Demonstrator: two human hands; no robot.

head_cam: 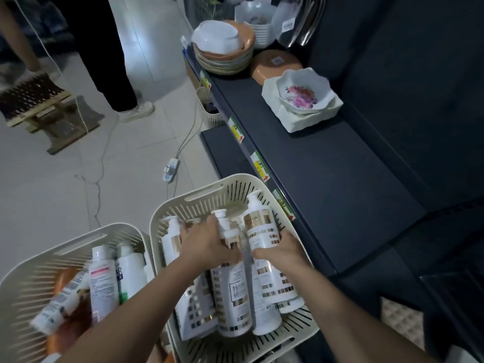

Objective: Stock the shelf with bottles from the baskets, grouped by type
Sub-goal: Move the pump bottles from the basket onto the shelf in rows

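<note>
Right hand [284, 248]: grips raised gold-label bottle [260, 229], its top toward 12 o'clock.
Left hand [207, 243]: palm down, fingers curled round pump bottle [220, 218] neck.
Basket [199, 197]: shelf [327, 179] at 2 o'clock.

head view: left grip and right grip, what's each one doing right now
Left grip: holds the neck of a pump bottle in the basket.
Right grip: holds a gold-label bottle, raised upright.
</note>
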